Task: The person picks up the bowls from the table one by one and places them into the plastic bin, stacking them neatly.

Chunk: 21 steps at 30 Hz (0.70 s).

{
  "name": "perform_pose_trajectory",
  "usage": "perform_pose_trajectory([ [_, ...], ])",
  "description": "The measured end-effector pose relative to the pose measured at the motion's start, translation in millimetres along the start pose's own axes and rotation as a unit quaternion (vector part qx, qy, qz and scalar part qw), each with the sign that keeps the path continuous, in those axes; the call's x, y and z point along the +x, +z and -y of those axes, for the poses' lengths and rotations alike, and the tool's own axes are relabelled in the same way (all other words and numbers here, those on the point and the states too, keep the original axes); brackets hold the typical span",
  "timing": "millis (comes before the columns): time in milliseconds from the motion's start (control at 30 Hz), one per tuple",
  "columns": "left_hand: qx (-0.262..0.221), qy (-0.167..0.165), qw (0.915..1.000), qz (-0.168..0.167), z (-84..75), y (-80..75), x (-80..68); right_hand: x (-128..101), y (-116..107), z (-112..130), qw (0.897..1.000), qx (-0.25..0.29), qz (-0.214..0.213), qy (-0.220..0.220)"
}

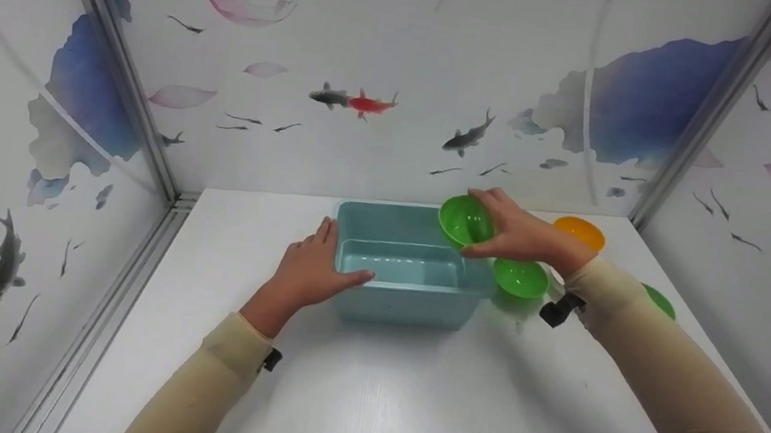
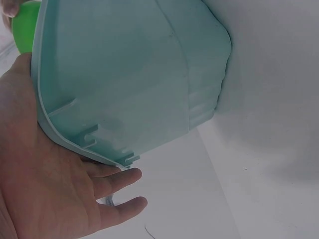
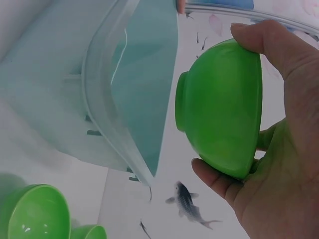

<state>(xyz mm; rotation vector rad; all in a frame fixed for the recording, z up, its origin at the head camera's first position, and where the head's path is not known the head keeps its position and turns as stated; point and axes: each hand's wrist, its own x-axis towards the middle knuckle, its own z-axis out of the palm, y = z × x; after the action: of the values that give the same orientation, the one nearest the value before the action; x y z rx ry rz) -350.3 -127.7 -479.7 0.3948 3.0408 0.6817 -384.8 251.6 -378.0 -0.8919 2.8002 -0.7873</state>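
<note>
A light blue plastic bin (image 1: 411,307) stands upright on the white table. My left hand (image 1: 311,266) rests against its left end, thumb over the front rim; in the left wrist view the fingers (image 2: 119,211) reach out nearly straight past the rim. Above the bin's right end, my right hand (image 1: 511,231) pinches a green bowl (image 1: 461,219) by its rim. That bowl is tipped on its side, its rounded outside (image 3: 219,109) toward the bin in the right wrist view. Another green bowl (image 1: 520,279) sits right beside the bin.
Behind my right wrist is an orange bowl (image 1: 578,231). A green piece (image 1: 660,302) shows past the right forearm, which hides part of it. White walls (image 1: 404,51) printed with fish and petals surround the table on three sides, with metal posts (image 1: 113,55) at the corners.
</note>
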Motion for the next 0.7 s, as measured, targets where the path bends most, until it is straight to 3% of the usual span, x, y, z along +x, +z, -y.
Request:
perform_pose_trajectory([
  [700, 0.003, -0.008, 1.0000, 0.004, -0.4, 0.2, 2.1, 46, 1, 15, 0.998, -0.007, 0.056, -0.002],
])
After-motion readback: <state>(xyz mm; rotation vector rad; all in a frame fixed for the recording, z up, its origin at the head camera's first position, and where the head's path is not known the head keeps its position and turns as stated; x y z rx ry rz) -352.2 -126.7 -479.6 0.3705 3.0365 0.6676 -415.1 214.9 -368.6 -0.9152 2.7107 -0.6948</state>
